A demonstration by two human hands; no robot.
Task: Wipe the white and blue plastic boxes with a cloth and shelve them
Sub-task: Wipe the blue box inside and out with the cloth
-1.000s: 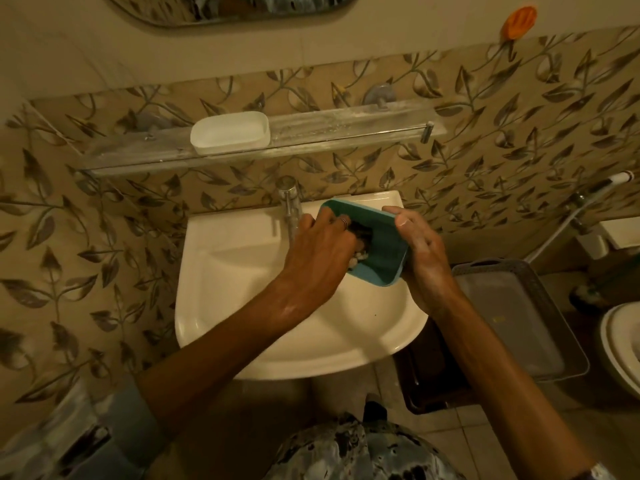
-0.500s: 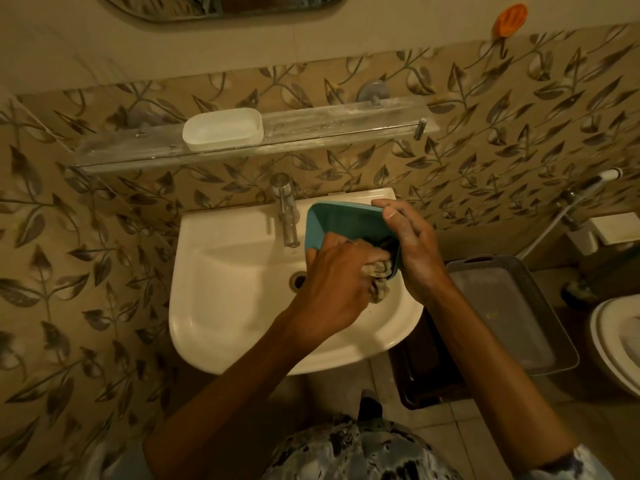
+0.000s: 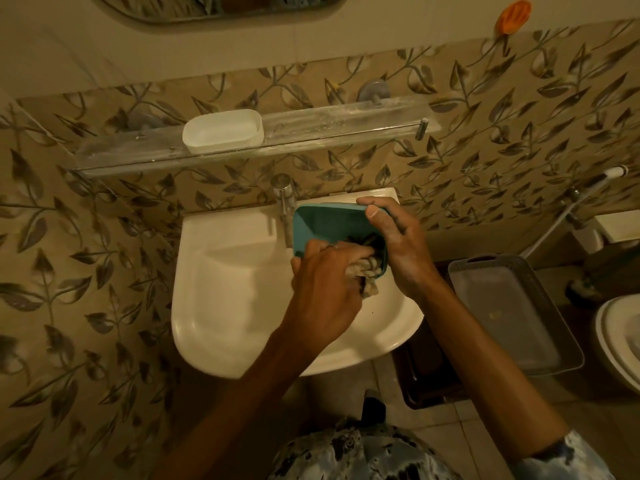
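Cloth (image 3: 367,276) lower, blue box (image 3: 325,226) seemingly facing camera

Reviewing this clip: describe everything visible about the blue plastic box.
The blue box is a teal, shallow, rounded-corner plastic tray with a thin raised rim, its open side facing the camera. It is tilted, held above the white sink just right of the tap. The right hand grips its far right edge, thumb over the rim. The left hand presses a pale bunched cloth into its lower right corner. Dark marks show inside near the cloth; what they are is unclear.
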